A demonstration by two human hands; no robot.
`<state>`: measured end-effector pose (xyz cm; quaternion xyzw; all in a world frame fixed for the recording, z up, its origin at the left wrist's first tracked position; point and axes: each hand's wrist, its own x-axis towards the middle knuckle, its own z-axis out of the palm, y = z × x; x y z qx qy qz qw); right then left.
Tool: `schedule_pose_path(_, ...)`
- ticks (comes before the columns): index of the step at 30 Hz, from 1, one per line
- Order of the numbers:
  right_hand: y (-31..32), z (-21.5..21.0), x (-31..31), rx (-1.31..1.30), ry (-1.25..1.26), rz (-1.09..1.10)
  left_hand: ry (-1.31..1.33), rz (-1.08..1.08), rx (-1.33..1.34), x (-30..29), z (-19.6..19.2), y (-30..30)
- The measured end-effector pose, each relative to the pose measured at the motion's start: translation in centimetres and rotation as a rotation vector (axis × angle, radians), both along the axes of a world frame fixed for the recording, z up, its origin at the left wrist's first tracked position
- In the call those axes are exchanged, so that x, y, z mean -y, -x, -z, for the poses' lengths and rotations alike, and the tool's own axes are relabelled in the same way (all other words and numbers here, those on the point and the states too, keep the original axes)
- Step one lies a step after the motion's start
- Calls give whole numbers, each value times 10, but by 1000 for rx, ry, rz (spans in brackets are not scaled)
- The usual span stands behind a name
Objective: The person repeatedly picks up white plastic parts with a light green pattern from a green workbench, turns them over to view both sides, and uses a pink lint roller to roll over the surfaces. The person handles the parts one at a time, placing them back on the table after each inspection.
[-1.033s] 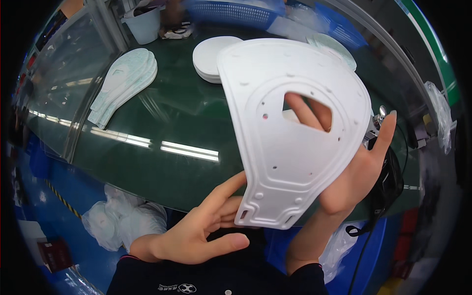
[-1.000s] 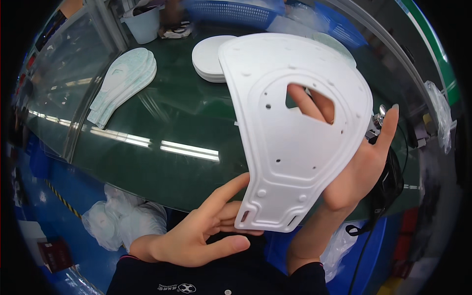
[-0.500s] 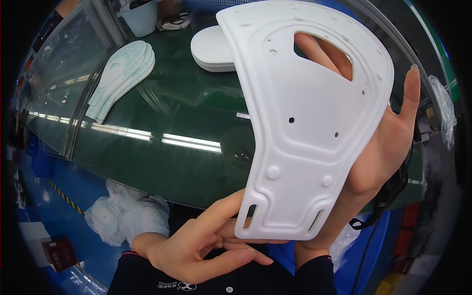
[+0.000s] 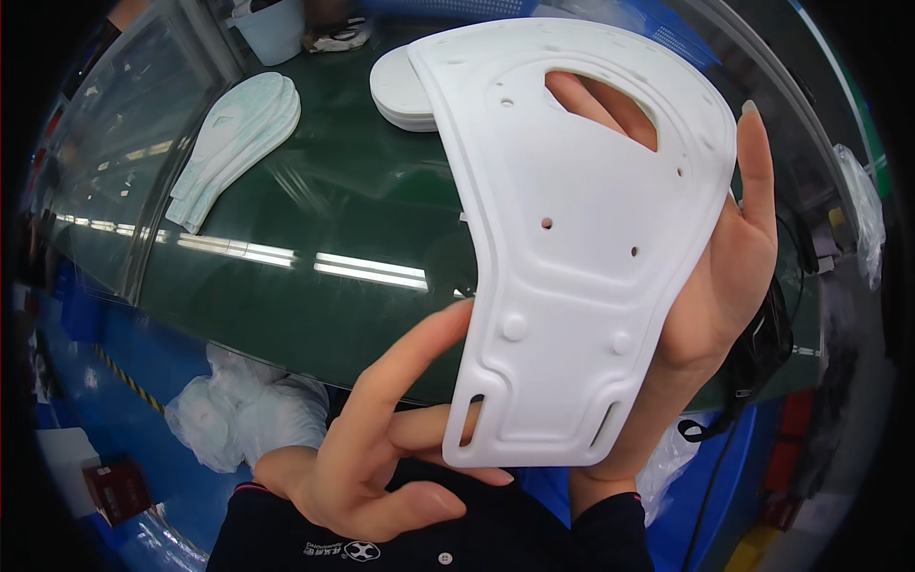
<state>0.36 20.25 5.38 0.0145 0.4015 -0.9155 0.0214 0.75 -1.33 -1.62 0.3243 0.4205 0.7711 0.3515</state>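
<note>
A white moulded plastic panel (image 4: 581, 276), wide and rounded at the top and narrower at the bottom, is held up in front of me. It has a large cut-out, small holes, two round bumps and a slot at each lower corner. My right hand (image 4: 729, 267) holds it from behind; fingers show through the cut-out, while another digit sticks up past the right edge. Beside the lower left edge is my left hand (image 4: 376, 453), its fingers apart. The index fingertip touches the edge, another finger passes behind the slot, and the thumb stays off the panel.
On the dark green table (image 4: 334, 210) lie a stack of pale green-white paddle-shaped pieces (image 4: 238, 143) and a stack of white rounded pieces (image 4: 400, 91), partly behind the panel. A light blue bin (image 4: 272, 33) stands at the back. Clear plastic bags (image 4: 248, 410) sit below the near edge.
The panel and my right hand have shifted slightly left, and the panel's top has come down a little. My left index finger has risen along the edge, with the fingers spreading wider.
</note>
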Motion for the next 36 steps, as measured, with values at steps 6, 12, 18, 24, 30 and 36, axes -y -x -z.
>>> schedule_pose_path(6,9,53,11,-164,227,19,243,89,-122,-2,2,17)
schedule_pose_path(12,-27,103,6,146,-856,391,217,-169,-3,-7,14,25)
schedule_pose_path(18,-78,135,-62,482,-1417,882,227,1,81,-7,8,17)
schedule_pose_path(24,-77,159,-65,329,-2142,812,182,20,109,-9,10,24)
schedule_pose_path(30,-77,166,-75,343,-2268,796,205,79,145,-3,7,25)
schedule_pose_path(36,-77,120,-23,253,-1515,1222,140,11,30,-3,2,31)
